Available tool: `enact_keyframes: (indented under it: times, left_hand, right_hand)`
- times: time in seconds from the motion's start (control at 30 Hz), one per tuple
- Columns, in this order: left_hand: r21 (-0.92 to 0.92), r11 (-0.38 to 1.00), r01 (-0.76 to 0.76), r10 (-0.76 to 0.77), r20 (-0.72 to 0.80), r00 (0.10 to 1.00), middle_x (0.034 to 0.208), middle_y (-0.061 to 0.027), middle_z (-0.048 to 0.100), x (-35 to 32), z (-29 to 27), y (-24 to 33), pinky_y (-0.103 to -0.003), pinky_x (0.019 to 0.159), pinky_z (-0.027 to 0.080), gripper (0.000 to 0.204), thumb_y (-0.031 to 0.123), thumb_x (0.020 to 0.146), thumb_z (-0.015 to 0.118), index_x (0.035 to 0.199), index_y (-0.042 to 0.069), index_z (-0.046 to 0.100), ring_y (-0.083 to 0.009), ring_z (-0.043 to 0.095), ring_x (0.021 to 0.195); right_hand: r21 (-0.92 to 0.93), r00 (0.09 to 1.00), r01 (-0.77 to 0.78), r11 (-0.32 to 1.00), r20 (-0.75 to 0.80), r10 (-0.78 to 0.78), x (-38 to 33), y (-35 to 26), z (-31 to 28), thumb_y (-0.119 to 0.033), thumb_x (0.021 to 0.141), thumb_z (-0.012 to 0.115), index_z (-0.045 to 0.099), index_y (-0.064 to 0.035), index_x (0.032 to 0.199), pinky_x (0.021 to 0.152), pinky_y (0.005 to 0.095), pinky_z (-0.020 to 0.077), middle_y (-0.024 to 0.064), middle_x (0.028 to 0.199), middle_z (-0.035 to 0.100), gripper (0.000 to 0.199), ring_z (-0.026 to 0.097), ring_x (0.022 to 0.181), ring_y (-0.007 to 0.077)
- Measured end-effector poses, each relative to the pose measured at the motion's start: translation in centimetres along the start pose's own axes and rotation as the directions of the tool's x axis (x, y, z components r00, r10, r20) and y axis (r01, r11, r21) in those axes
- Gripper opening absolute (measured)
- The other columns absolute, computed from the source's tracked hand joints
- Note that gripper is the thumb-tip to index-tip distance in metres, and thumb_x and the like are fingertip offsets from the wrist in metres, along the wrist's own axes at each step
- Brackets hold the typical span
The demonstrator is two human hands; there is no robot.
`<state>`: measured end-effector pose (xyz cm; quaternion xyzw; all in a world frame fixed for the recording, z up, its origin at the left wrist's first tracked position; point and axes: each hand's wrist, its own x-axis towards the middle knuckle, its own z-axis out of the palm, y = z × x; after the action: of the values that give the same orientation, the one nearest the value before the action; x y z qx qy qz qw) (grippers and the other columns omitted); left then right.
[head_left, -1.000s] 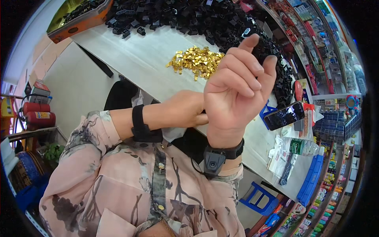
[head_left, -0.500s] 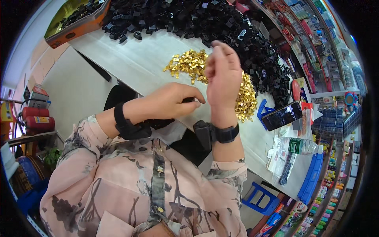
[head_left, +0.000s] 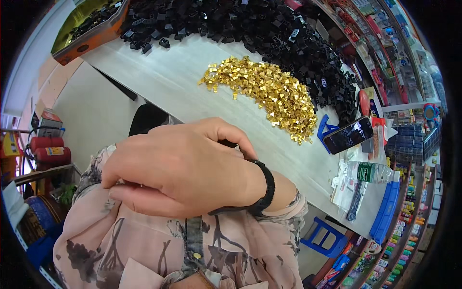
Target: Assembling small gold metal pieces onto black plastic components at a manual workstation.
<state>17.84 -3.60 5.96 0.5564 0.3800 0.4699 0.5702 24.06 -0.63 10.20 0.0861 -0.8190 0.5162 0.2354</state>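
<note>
My right hand [head_left: 187,168] is raised close in front of my chest and reaches across to the left. Its fingers and thumb are curled toward each other; whatever may be between them is hidden. A black wristband [head_left: 267,185] circles the right wrist. Behind it, my left hand [head_left: 225,131] shows only in part, index finger and thumb bent toward each other around a dark gap. Its wrist and forearm are covered by the right hand. Beyond both hands, a curved pile of small gold metal pieces [head_left: 269,91] lies on the pale table [head_left: 183,77].
A large heap of black plastic parts [head_left: 231,21] spreads along the table's far side. At far left stands an orange-sided box [head_left: 91,41]. To the right are a phone [head_left: 349,135] on a blue stand [head_left: 325,128], a water bottle [head_left: 373,172] and a blue stool [head_left: 325,238].
My right hand has come back from over the gold pieces, swinging left and nearer, and now covers the left wrist. The gold pile is uncovered. My left hand has stayed about where it was.
</note>
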Motion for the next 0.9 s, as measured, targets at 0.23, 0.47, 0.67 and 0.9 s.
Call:
enact_keyframes:
  times: [0.23, 0.47, 0.67, 0.9]
  left_hand:
    - [-0.344, 0.863, -0.37, 0.323, -0.188, 0.928, 0.103, -0.013, 0.063, -0.8, 1.4, -0.7, -0.042, 0.079, 0.051, 0.033, 0.033, 0.087, 0.059, 0.098, 0.002, 0.063, -0.0224, 0.064, 0.084]
    - [-0.276, 0.944, -0.181, 0.203, 0.053, 0.978, 0.087, -0.009, 0.059, -2.5, 1.6, -4.0, -0.036, 0.069, 0.047, 0.025, 0.027, 0.087, 0.058, 0.091, 0.003, 0.061, -0.0185, 0.059, 0.073]
    - [-0.169, 0.985, -0.022, 0.059, 0.212, 0.976, 0.071, -0.005, 0.054, -2.2, 1.9, -6.9, -0.03, 0.059, 0.043, 0.018, 0.021, 0.088, 0.056, 0.084, 0.004, 0.06, -0.0147, 0.053, 0.063]
    - [-0.096, 0.992, 0.077, -0.042, 0.323, 0.945, 0.058, -0.0018, 0.05, 3.3, -1.1, -7.7, -0.025, 0.05, 0.039, 0.018, 0.018, 0.089, 0.053, 0.078, 0.005, 0.058, -0.0116, 0.049, 0.054]
  right_hand:
    - [0.285, 0.997, -0.066, 0.956, -0.011, 0.072, 0.2, 0.0, -0.2, -0.013, 0.081, 0.059, 0.061, -0.0039, 0.085, 0.059, 0.0336, 0.0485, 0.0095, 0.077, 0.063, 0.01, 0.062, 0.065, 0.0268]
    - [0.567, 0.967, -0.201, 0.799, -0.016, 0.255, -0.4, -0.2, -1.3, -0.012, 0.084, 0.061, 0.062, -0.0018, 0.09, 0.053, 0.0224, 0.0453, 0.0053, 0.076, 0.063, 0.012, 0.06, 0.06, 0.0106]
    - [0.847, 0.942, -0.04, 0.531, -0.145, 0.303, -1.1, -0.3, -3.8, -0.017, 0.091, 0.053, 0.059, -0.0011, 0.101, 0.049, 0.018, 0.0426, 0.0037, 0.074, 0.06, 0.02, 0.054, 0.056, 0.0063]
    - [0.978, 0.982, 0.165, 0.124, -0.175, 0.068, -1.5, 1.9, -6.5, -0.033, 0.097, 0.044, 0.052, -0.0052, 0.12, 0.053, 0.0204, 0.0407, 0.0023, 0.076, 0.052, 0.037, 0.046, 0.059, 0.0085]
